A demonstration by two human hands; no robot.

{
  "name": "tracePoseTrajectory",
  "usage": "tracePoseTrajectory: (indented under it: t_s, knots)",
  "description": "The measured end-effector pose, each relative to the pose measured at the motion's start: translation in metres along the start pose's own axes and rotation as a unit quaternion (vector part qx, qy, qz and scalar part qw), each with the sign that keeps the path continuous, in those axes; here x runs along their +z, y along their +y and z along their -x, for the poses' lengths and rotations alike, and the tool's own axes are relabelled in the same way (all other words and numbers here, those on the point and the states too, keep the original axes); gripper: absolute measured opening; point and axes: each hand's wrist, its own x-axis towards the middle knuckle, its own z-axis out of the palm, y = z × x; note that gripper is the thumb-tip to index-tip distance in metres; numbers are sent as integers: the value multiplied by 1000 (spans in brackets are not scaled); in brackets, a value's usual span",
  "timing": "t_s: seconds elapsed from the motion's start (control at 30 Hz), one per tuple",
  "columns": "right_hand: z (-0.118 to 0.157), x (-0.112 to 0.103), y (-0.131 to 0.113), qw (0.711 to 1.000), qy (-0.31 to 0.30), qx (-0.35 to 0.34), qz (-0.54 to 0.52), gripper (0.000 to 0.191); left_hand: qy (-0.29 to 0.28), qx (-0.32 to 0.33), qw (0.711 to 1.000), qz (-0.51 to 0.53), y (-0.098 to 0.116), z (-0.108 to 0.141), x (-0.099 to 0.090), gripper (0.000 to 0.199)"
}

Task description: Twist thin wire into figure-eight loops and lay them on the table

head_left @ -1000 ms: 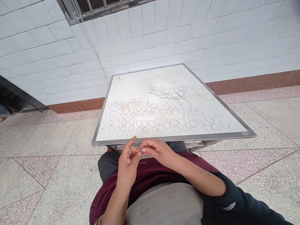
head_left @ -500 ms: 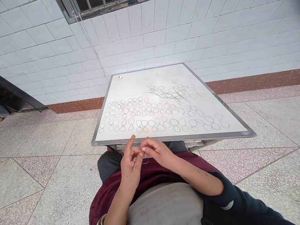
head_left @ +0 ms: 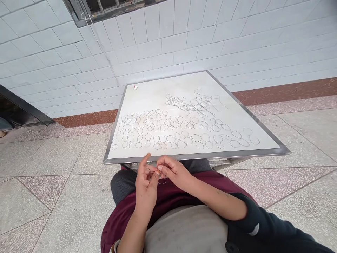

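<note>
Over my lap, just off the table's near edge, my left hand [head_left: 147, 184] pinches a thin wire [head_left: 163, 183] between thumb and fingers, with the index finger pointing up. Pressed close against it, my right hand [head_left: 173, 171] has thumb and fingertips closed on the same wire. A small loop of it hangs below the fingertips; the rest is hidden by the fingers. On the white table [head_left: 155, 93] lie rows of thin wire pieces bent into figure-eight loops [head_left: 160, 140]. Behind them is a tangled heap of longer wire pieces [head_left: 195, 103].
The table has a grey metal rim [head_left: 237, 153]. A small white and red object [head_left: 135, 88] sits at its far left corner. A white tiled wall [head_left: 147, 52] stands behind, with a barred window [head_left: 110, 7] above. Speckled floor tiles [head_left: 68, 203] surround the table.
Both hands stay pinched together on the wire and have shifted only slightly. The table's pieces lie as before; the view has moved a little.
</note>
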Motion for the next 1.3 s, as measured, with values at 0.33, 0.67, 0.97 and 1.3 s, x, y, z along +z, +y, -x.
tracePoseTrajectory:
  t_s: [0.33,0.67,0.97,1.3]
  knots:
    - [7,-4,0,993,-2,-27,117,24,30,-8,999,18,1,2,-3,53]
    - [11,0,-1,980,26,-95,173,22,39,-6,999,27,-4,7,2,56]
    - [12,-3,4,985,12,-90,148,19,25,-16,1000,-5,-8,9,-2,60]
    - [12,-8,8,990,-58,81,-97,19,-4,-83,989,123,-13,9,-4,60]
